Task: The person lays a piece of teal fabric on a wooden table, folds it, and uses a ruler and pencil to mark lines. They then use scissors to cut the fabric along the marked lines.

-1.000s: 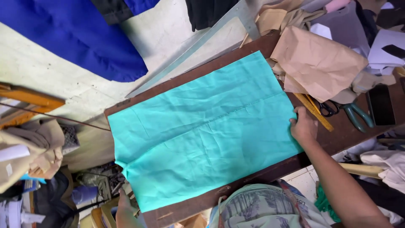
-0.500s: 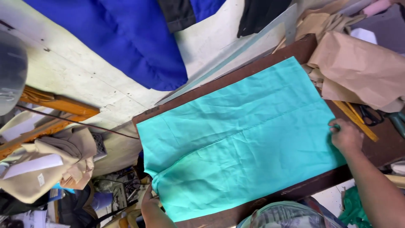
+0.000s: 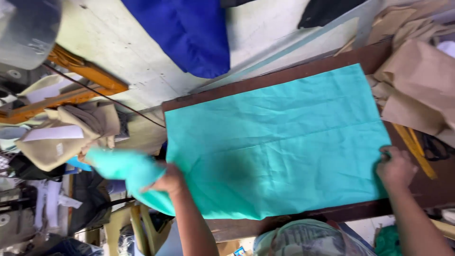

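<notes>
A teal cloth (image 3: 284, 147) lies spread flat over a dark brown table (image 3: 284, 76). My left hand (image 3: 168, 182) grips the cloth's left end, which hangs off the table as a bunched, blurred fold (image 3: 121, 170). My right hand (image 3: 395, 168) presses down on the cloth's right edge, next to a yellow ruler (image 3: 414, 149).
Brown paper pieces (image 3: 422, 80) are heaped at the table's right end. A blue cloth (image 3: 189, 33) hangs on the pale wall behind. Left of the table are beige fabric (image 3: 71, 130), an orange frame (image 3: 76, 85) and floor clutter. Black scissors (image 3: 438, 147) lie by the ruler.
The view has swung left. My left hand has taken the cloth's left end and pulled it off the table edge. My right hand stays on the right edge.
</notes>
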